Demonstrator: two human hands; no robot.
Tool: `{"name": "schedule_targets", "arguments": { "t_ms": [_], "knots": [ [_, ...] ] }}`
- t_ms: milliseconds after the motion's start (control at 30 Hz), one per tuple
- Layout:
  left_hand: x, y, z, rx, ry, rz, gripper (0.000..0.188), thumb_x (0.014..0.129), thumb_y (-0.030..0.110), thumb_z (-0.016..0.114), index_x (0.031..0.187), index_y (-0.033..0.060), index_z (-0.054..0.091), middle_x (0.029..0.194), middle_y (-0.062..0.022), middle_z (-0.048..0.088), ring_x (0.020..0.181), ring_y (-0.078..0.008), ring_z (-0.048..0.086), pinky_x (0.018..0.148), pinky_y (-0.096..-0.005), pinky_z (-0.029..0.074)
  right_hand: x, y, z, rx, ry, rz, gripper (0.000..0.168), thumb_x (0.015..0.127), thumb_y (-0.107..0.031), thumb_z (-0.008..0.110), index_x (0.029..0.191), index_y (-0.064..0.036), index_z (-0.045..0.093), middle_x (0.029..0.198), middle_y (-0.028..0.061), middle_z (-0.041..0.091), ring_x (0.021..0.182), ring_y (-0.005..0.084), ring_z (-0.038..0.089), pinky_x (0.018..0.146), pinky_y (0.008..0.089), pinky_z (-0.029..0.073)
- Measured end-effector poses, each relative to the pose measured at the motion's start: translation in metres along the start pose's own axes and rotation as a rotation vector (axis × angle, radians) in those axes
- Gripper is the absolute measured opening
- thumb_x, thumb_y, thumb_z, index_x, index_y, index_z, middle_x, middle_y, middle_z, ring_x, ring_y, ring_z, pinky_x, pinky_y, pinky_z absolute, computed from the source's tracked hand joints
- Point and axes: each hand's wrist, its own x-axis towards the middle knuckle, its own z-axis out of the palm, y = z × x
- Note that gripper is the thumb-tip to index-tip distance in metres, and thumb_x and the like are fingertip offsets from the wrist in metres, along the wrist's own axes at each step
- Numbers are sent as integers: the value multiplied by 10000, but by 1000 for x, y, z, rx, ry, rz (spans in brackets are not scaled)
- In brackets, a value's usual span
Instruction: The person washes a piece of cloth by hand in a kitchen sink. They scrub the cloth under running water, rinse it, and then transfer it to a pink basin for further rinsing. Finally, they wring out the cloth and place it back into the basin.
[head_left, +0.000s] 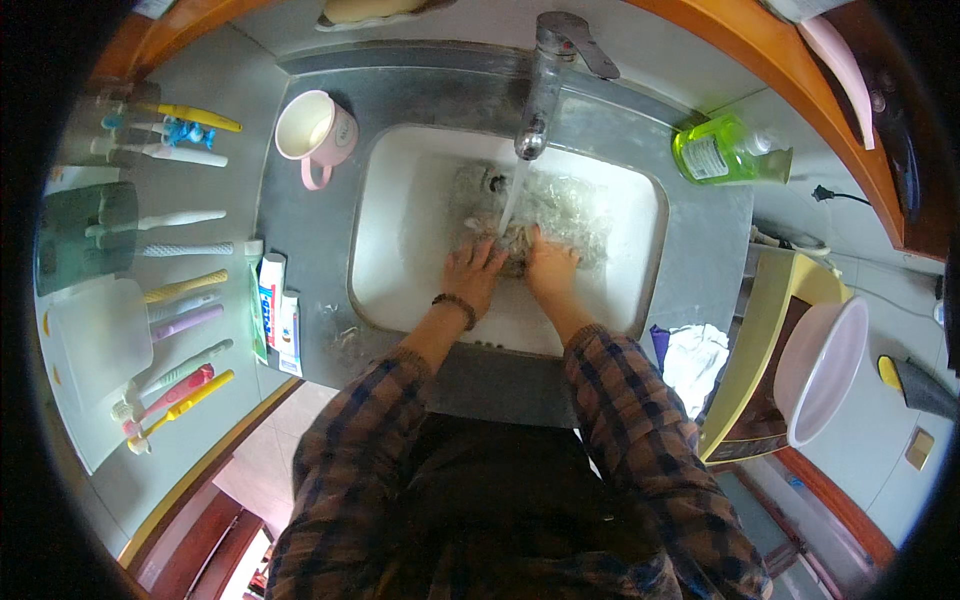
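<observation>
A stream of water runs from the chrome faucet into the white sink basin. Under the stream lies a wet, greyish-brown cloth, partly hidden by splashing water and by my fingers. My left hand, with a dark beaded bracelet at the wrist, reaches in with its fingers spread against the cloth's left side. On the right side my right hand grips the cloth, its thumb lying along the edge. Froth and ripples blur the fingertips of both hands.
A pink mug stands on the grey counter at left, near toothpaste tubes. Toothbrushes hang on the left wall. At right are a green liquid bottle, a white cloth and a pale basin.
</observation>
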Motion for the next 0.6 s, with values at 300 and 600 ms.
{"name": "schedule_targets", "arguments": {
  "t_ms": [300,600],
  "knots": [
    [1,42,-52,-1970,-330,-717,365,837,323,516,1112,87,468,1118,-105,484,1011,-227,496,785,-410,460,-34,-10,-40,518,59,-85,513,719,-61,606,1175,-167,397,1070,111,522,1031,325,431,860,423,360],
    [2,37,-15,-2401,-312,-354,262,879,285,459,1000,59,511,916,-62,565,850,-165,555,672,-300,484,-79,-82,-77,843,471,-318,138,712,-100,647,776,-9,565,729,123,602,613,298,581,559,337,458]
  ]
}}
